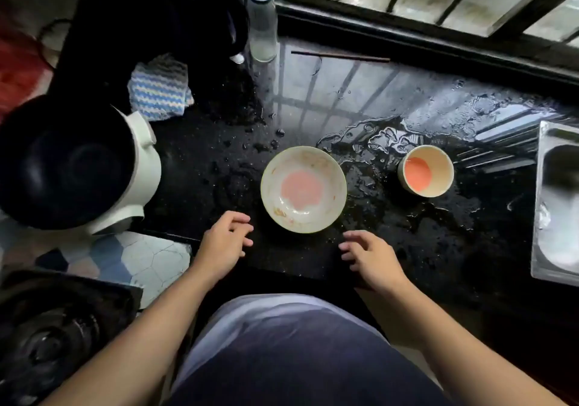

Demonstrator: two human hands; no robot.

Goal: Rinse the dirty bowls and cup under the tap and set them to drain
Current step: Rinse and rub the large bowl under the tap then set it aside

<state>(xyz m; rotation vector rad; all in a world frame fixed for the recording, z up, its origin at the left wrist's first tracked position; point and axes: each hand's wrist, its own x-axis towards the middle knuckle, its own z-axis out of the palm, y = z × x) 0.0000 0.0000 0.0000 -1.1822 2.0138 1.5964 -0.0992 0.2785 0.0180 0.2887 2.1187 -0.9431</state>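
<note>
A dirty white bowl (303, 189) with pink residue in its bottom stands on the wet black counter (407, 233), straight in front of me. To its right stands a cream cup (426, 171) with orange liquid inside. My left hand (226, 242) hovers just left of the bowl's near rim, fingers apart and curled, holding nothing. My right hand (371, 256) hovers just right of the near rim, also empty with fingers apart. Neither hand touches the bowl. No tap is in view.
A steel sink (556, 205) lies at the right edge. A white cooker with a dark pot (72, 164) stands at the left, a striped cloth (159, 89) behind it. A clear bottle (261, 20) and chopsticks (340, 55) lie at the back by the window bars. Water pools on the counter.
</note>
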